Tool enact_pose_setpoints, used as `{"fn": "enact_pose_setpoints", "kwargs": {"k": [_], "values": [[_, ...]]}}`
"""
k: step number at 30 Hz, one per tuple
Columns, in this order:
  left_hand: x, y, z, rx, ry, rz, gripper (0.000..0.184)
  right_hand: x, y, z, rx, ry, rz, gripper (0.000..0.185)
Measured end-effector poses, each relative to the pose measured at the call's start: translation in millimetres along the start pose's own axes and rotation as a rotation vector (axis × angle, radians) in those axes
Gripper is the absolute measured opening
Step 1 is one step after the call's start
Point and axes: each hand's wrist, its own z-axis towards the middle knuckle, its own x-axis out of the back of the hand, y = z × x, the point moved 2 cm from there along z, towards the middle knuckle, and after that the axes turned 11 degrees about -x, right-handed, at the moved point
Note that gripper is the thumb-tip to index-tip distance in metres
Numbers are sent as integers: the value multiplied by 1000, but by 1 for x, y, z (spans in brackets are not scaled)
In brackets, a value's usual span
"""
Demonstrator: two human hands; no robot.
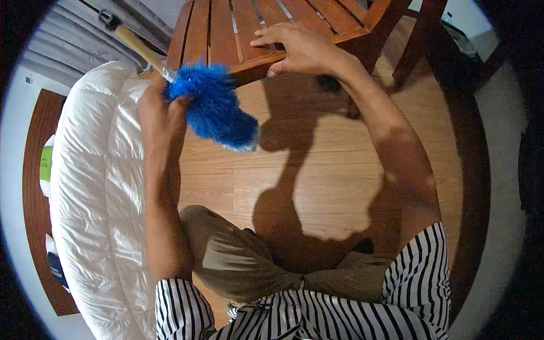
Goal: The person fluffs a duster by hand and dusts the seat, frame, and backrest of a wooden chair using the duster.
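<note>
A fluffy blue duster [212, 105] with a pale wooden handle is in my left hand [161, 110], whose fingers are closed around the place where the bristles meet the handle. The handle points up and left, and the bristles hang over the floor toward the right. My right hand [303, 50] grips the front edge of a slatted wooden chair [224, 34]. Its fingers lie over the seat and its thumb is below the edge. A gap separates the bristle tip from my right hand.
On the left is a bed with a thick white quilt [85, 153], close to my left arm. Grey curtains [68, 39] hang behind it. The chair's legs stand at the upper right on the wood floor [334, 175], where shadows fall. A dark bin with a bag [453, 42] stands beyond.
</note>
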Motion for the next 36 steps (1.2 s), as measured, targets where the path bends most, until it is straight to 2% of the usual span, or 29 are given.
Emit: {"fn": "enact_pose_setpoints", "kwargs": {"k": [2, 4, 8, 9, 12, 13, 16, 17, 20, 24, 27, 31, 34, 36], "values": [[4, 3, -5, 74, -34, 37, 24, 3, -2, 0, -26, -26, -5, 73], [-3, 2, -15, 12, -49, 52, 26, 1, 0, 0, -13, -1, 13, 73], [-16, -2, -29, -305, -233, -15, 31, 2, 2, 3, -15, 8, 41, 76], [-21, 4, -32, -497, -223, 129, 34, 4, 0, 2, -28, -11, 40, 76], [-28, 14, -38, -492, -292, 33, 36, 10, -2, 2, -59, -60, 46, 76], [-27, 16, -35, -656, -295, 90, 38, 11, -2, 2, -61, -69, 52, 76], [-26, 4, -35, -464, -295, 105, 38, 14, -4, 4, -59, -90, 45, 76], [-23, 3, -38, -478, -245, 171, 36, 15, -4, 5, -59, -96, 38, 76], [-24, 0, -37, -260, -293, 125, 34, 18, -7, -1, -84, -86, 20, 78], [-33, -4, -34, -166, -368, 27, 32, 12, 0, 1, -33, -47, 69, 77], [-38, 1, -34, -251, -407, 141, 30, 12, 0, 0, -54, -67, 62, 77], [-51, 4, -35, -369, -329, 44, 33, 13, -1, 2, -74, -92, 48, 77], [-49, 2, -31, -322, -463, 133, 33, 12, -3, 5, -76, -109, 36, 77], [-51, 6, -33, -244, -459, 142, 32, 13, -4, 7, -56, -100, 21, 77]]}}
